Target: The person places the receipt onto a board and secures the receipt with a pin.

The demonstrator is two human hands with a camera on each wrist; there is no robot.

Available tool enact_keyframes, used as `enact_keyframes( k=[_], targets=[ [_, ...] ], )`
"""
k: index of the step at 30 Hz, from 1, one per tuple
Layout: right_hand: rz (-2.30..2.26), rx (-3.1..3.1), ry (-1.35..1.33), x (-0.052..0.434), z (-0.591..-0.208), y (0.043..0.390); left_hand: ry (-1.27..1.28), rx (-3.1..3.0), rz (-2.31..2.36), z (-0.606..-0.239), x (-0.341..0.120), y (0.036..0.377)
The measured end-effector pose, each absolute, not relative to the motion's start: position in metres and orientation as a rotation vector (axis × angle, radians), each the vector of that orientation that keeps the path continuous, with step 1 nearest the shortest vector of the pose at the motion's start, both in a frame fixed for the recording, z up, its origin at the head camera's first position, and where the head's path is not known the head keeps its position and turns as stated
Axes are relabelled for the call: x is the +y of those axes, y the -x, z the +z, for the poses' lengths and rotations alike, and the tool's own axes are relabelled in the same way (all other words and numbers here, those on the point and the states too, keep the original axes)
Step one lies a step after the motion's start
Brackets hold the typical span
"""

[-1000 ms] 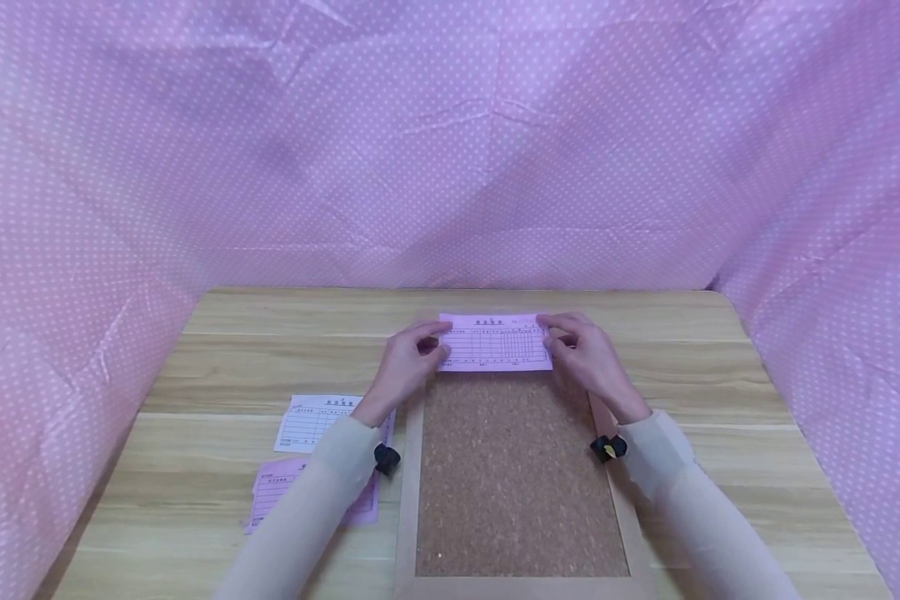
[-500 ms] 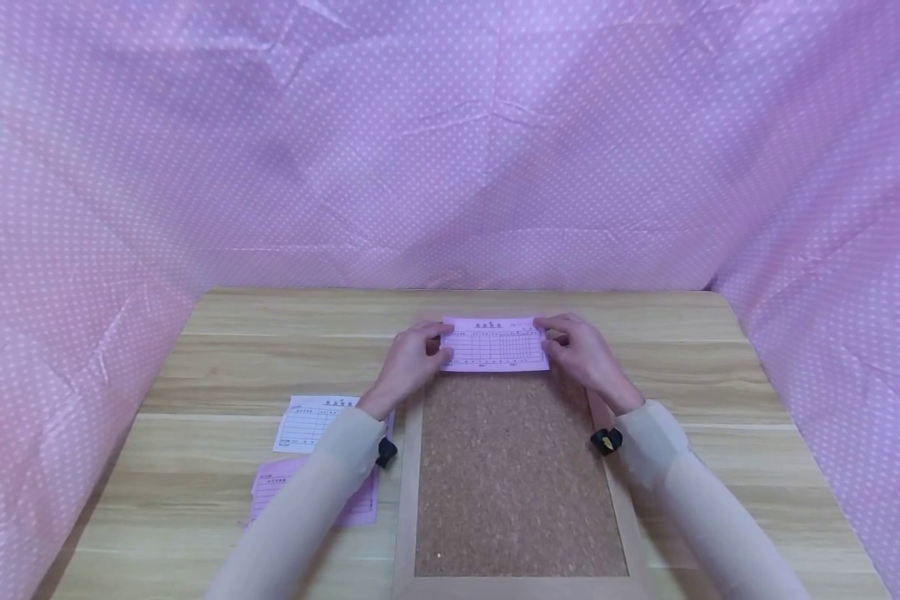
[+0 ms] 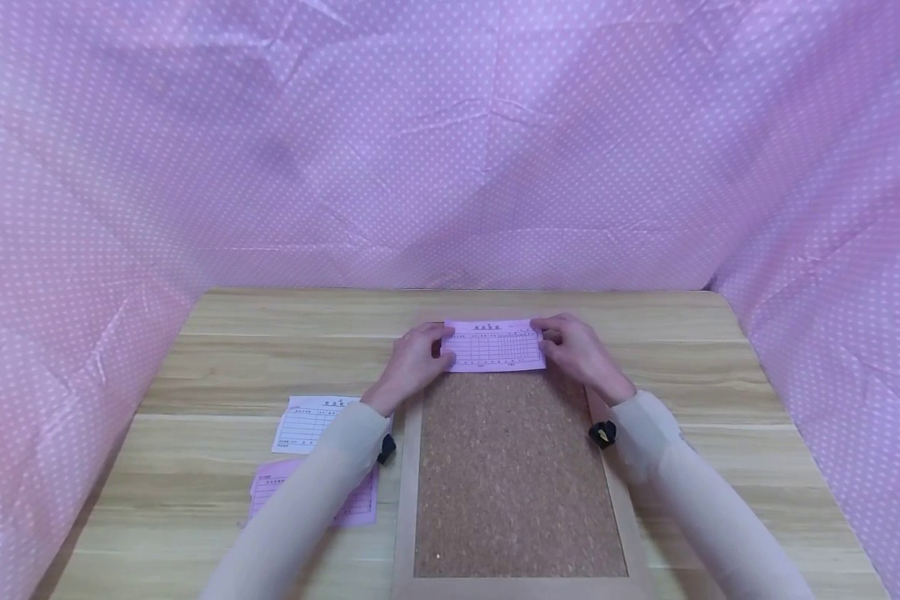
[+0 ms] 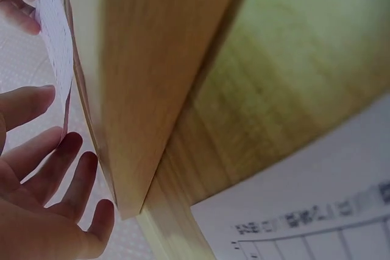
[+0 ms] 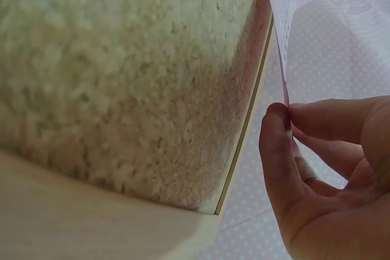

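Observation:
A pink printed receipt slip [image 3: 493, 346] is stretched between both hands over the far end of a framed cork board [image 3: 521, 475]. At its left edge, my left hand [image 3: 414, 362] holds it between thumb and fingers; the remaining fingers are loosely bent in the left wrist view. My right hand [image 3: 581, 354] pinches the right edge, and the right wrist view shows thumb and index finger [image 5: 277, 150] meeting on the paper. Side-on, the slip [image 4: 58, 41] stands just off the board's wooden frame [image 4: 152, 59] in the left wrist view. It hides the board's far edge in the head view.
Left of the board, a white receipt slip [image 3: 303, 425] and a pink slip [image 3: 356, 504] lie on the wooden table [image 3: 195, 467], partly covered by the left sleeve. A pink dotted cloth [image 3: 450, 167] rises behind and beside the table.
The slip has shifted slightly, its top edge coming a little nearer. My right hand has moved a bit to the left, my left hand slightly to the right.

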State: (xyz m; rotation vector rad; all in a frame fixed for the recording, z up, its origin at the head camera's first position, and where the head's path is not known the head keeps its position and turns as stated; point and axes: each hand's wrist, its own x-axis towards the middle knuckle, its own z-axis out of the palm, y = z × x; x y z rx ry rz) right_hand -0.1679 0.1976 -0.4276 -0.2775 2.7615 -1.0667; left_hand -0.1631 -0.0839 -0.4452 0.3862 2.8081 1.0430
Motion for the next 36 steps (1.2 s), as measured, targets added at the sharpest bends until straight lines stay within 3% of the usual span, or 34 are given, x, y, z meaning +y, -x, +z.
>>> enact_keyframes(
  k=[36],
  targets=[
    [-0.779,2.794,0.393,0.192,-0.434,0.184,-0.470,2.898,0.717,-0.449,-0.082,0.166]
  ],
)
